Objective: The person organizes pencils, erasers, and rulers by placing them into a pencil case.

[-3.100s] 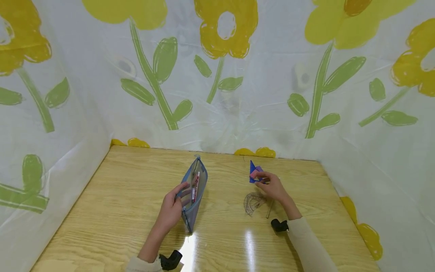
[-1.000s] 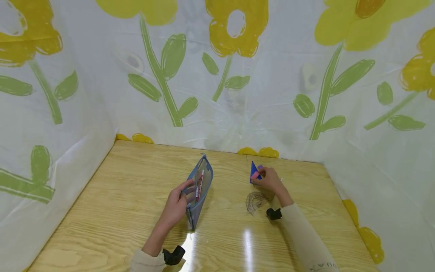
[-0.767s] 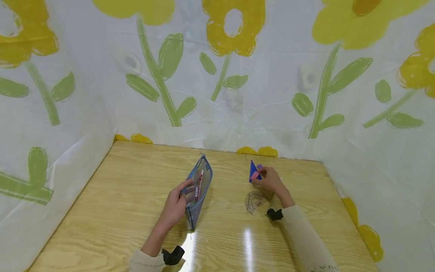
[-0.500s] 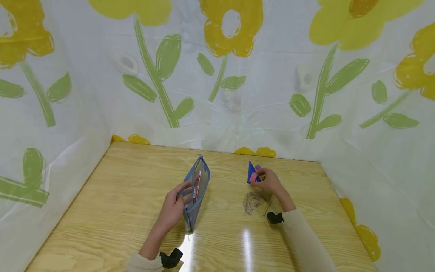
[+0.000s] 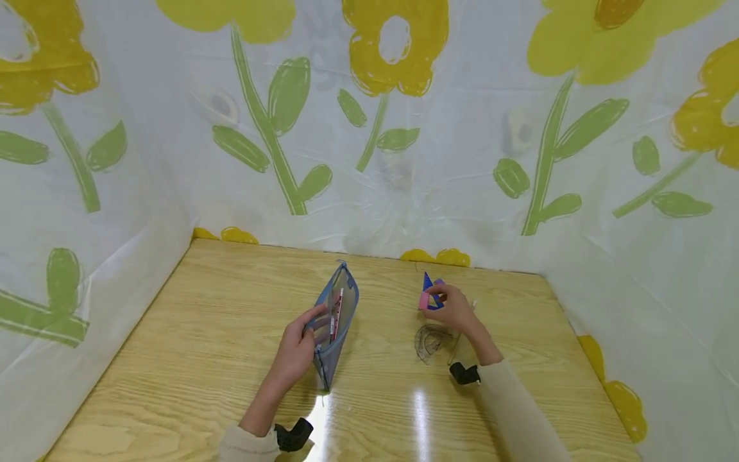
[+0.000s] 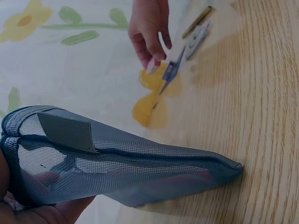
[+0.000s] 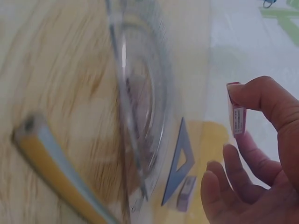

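Observation:
My left hand point(image 5: 294, 350) holds a blue-grey mesh pencil case point(image 5: 329, 367) by its near side, mouth unzipped and facing up. Inside it lies a red-and-white pencil point(image 5: 337, 314). Between thumb and index finger, my right hand point(image 5: 457, 312) pinches a pink eraser point(image 5: 424, 300), raised over the table in the right wrist view; its other fingers are loosely bent. Just beyond it are a blue triangular set square point(image 7: 187, 140) and a purple eraser point(image 7: 187, 193). A clear protractor point(image 5: 427, 343) lies on the near side of this hand.
A yellow pencil point(image 7: 56, 163), partly under my right forearm in the head view, lies beside the protractor. The wooden table point(image 5: 202, 333) is enclosed by white cloth walls point(image 5: 462, 192) printed with flowers.
My right hand has drawn the pink eraser slightly left, off the middle of the set square. The left hand keeps hold of the pencil case in nearly the same place.

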Demonstrator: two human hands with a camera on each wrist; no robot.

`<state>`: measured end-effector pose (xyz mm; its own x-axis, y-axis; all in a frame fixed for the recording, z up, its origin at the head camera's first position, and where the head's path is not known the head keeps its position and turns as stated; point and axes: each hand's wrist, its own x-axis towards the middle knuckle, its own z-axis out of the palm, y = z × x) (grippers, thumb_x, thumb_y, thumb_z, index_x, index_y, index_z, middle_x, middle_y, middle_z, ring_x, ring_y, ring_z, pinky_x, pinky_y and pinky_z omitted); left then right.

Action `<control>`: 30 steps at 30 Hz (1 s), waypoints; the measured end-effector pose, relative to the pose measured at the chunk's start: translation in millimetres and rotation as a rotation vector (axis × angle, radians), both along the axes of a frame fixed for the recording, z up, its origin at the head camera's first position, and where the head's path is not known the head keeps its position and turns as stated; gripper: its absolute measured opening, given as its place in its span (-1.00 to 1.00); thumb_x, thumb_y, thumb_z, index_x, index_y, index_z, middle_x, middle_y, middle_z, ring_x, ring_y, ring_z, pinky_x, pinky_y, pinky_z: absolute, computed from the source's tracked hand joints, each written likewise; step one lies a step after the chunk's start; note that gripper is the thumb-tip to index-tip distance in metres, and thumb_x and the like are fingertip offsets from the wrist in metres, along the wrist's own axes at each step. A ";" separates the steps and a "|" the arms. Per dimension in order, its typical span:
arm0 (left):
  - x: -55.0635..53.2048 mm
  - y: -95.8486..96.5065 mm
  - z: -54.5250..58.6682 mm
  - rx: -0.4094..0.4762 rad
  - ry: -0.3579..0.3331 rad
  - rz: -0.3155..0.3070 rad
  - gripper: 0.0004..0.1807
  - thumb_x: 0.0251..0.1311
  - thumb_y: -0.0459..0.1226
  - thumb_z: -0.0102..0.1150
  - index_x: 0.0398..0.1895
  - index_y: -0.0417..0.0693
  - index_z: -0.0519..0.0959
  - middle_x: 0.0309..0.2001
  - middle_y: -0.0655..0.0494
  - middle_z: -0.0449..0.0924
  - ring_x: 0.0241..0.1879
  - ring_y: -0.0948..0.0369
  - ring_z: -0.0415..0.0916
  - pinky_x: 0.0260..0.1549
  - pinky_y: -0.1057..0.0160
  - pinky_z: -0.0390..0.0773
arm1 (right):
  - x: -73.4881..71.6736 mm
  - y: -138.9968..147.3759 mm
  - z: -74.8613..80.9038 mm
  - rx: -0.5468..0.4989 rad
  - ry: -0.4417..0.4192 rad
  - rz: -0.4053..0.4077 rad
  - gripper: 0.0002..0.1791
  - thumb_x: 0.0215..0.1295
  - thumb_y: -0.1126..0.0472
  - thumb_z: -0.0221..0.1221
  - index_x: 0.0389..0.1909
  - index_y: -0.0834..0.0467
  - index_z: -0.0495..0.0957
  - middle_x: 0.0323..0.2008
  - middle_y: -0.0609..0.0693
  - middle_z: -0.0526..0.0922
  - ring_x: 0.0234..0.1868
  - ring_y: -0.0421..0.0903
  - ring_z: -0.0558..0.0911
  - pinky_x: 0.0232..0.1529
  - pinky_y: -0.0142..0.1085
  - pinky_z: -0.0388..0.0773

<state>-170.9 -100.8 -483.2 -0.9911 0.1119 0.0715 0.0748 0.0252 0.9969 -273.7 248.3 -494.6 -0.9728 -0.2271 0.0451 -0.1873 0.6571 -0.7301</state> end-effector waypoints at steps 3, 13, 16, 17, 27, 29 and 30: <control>-0.5 0.6 -0.3 0.006 0.004 -0.002 -0.43 0.41 -0.58 -0.50 0.46 -0.46 0.23 0.44 -0.42 0.23 0.38 -0.29 0.32 0.28 -0.16 0.51 | 3.2 -4.2 0.6 -0.016 -0.005 0.008 -0.50 0.14 0.29 0.44 0.09 0.35 0.57 0.07 0.33 0.59 0.02 0.26 0.56 -0.04 0.02 0.68; 1.2 1.7 1.1 -0.004 -0.005 0.003 -0.43 0.43 -0.57 -0.50 0.46 -0.44 0.23 0.47 -0.40 0.20 0.41 -0.28 0.29 0.30 -0.15 0.50 | 11.8 -21.4 10.7 -0.103 0.024 0.083 -0.51 0.14 0.30 0.42 0.11 0.34 0.59 0.01 0.34 0.58 -0.01 0.32 0.56 -0.25 -0.22 0.65; 1.4 1.6 1.5 -0.005 -0.004 0.007 -0.43 0.43 -0.57 -0.51 0.47 -0.43 0.23 0.47 -0.39 0.20 0.41 -0.27 0.28 0.30 -0.14 0.50 | 14.0 -26.7 12.0 -0.118 0.016 0.088 -0.51 0.14 0.29 0.41 0.11 0.31 0.59 0.02 0.33 0.57 0.00 0.32 0.55 -0.26 -0.26 0.62; 1.4 1.6 1.5 -0.004 -0.006 0.010 -0.42 0.43 -0.57 -0.51 0.47 -0.43 0.23 0.47 -0.38 0.20 0.42 -0.27 0.28 0.30 -0.13 0.49 | 14.8 -28.5 12.3 -0.116 0.012 0.092 -0.50 0.15 0.27 0.41 0.12 0.30 0.59 0.04 0.32 0.57 0.01 0.31 0.55 -0.25 -0.27 0.62; 0.3 4.3 1.0 -0.013 -0.030 0.026 -0.41 0.39 -0.58 -0.49 0.47 -0.44 0.23 0.44 -0.42 0.24 0.40 -0.28 0.30 0.31 -0.12 0.49 | 24.1 -50.7 24.6 -0.116 0.072 0.124 -0.50 0.14 0.26 0.44 0.12 0.25 0.60 0.05 0.17 0.62 0.06 0.30 0.53 -0.10 -0.17 0.59; 0.1 4.9 0.7 -0.009 -0.022 0.024 -0.41 0.39 -0.58 -0.49 0.46 -0.45 0.23 0.43 -0.44 0.25 0.40 -0.28 0.30 0.30 -0.12 0.49 | 26.0 -55.9 27.7 -0.119 0.090 0.132 -0.49 0.14 0.26 0.45 0.13 0.24 0.60 0.05 0.16 0.62 0.06 0.31 0.54 -0.08 -0.07 0.63; -0.1 4.9 0.7 -0.005 -0.016 0.025 -0.42 0.39 -0.58 -0.49 0.46 -0.46 0.23 0.43 -0.44 0.25 0.40 -0.28 0.30 0.30 -0.12 0.49 | 27.1 -59.5 30.0 -0.120 0.097 0.136 -0.49 0.13 0.26 0.45 0.13 0.23 0.59 0.05 0.16 0.62 0.06 0.31 0.54 -0.07 0.00 0.65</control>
